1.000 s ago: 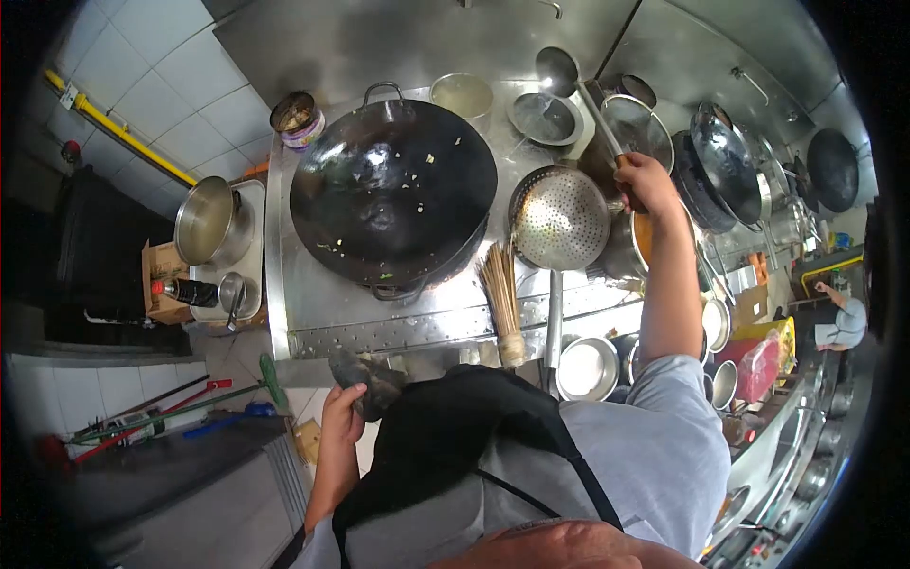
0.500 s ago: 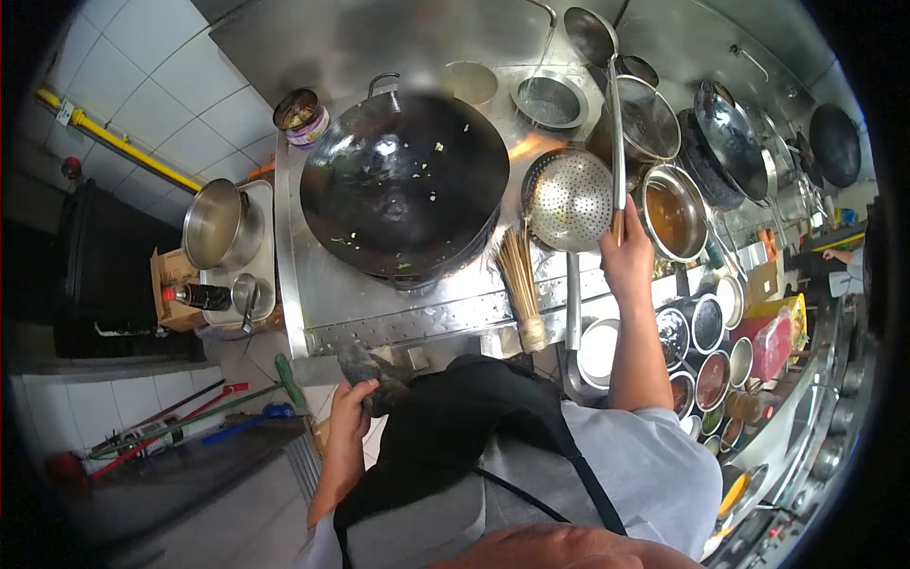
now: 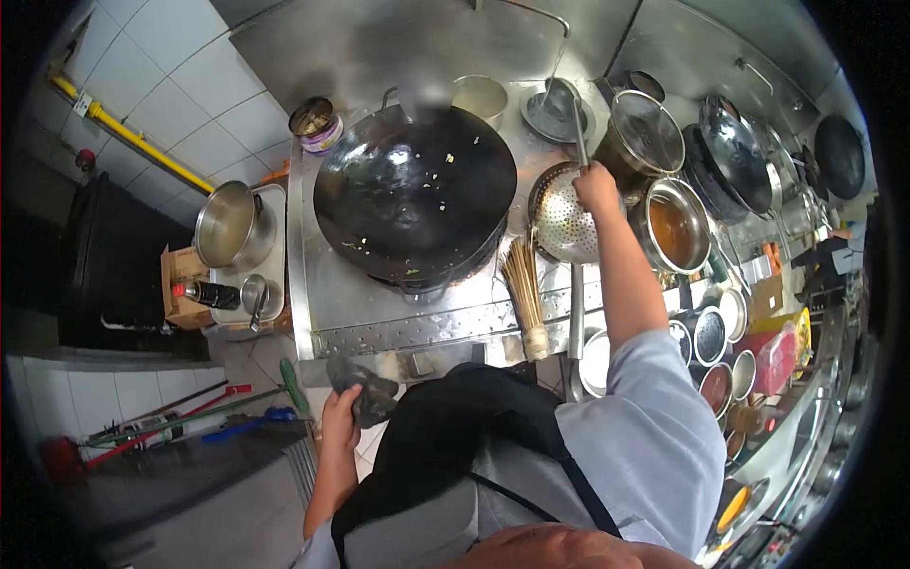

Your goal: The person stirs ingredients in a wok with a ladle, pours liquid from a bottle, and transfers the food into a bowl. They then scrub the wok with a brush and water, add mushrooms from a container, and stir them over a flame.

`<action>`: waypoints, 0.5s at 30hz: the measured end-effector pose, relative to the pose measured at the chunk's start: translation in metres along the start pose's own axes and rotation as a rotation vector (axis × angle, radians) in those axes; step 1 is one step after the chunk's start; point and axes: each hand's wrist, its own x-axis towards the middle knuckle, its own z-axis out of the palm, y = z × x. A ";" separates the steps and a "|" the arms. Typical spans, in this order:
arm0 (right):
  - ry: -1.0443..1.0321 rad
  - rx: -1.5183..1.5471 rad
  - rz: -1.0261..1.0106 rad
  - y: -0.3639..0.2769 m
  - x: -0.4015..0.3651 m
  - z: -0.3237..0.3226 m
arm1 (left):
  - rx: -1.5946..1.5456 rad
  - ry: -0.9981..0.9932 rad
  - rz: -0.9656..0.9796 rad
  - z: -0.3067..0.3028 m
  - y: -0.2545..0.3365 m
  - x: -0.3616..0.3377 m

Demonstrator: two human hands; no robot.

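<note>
My right hand (image 3: 595,188) grips the handle of a long ladle (image 3: 581,137). The ladle's bowl is over the round metal basin at the back of the stove, under a thin bent tap (image 3: 561,49). My right forearm passes over the edge of a perforated strainer (image 3: 559,216) with a long handle. Down at the stove's front left, my left hand (image 3: 341,417) is closed on a dark grey cloth (image 3: 365,389). A large black wok (image 3: 408,190) with a few small food bits in it sits on the stove.
A bamboo brush (image 3: 523,294) lies right of the wok. Beyond the strainer stand a pot of brown liquid (image 3: 709,248) and a deep pot with a mesh sieve (image 3: 647,133). Left are a steel pot (image 3: 226,228), a dark bottle (image 3: 210,295) and an open can (image 3: 316,125).
My right hand has moved forward and left, bringing the ladle's bowl down from the back wall to the basin. The flame beside the wok no longer shows. My left hand still holds the cloth.
</note>
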 end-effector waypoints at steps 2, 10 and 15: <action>-0.129 -0.128 -0.011 0.011 0.050 0.009 | -0.060 0.043 -0.021 -0.010 -0.014 -0.011; -0.429 1.114 0.554 0.019 0.110 -0.022 | -0.161 0.146 -0.044 0.023 -0.026 -0.031; -0.609 1.329 0.382 0.051 0.075 -0.046 | -0.231 0.181 0.011 0.079 -0.006 0.012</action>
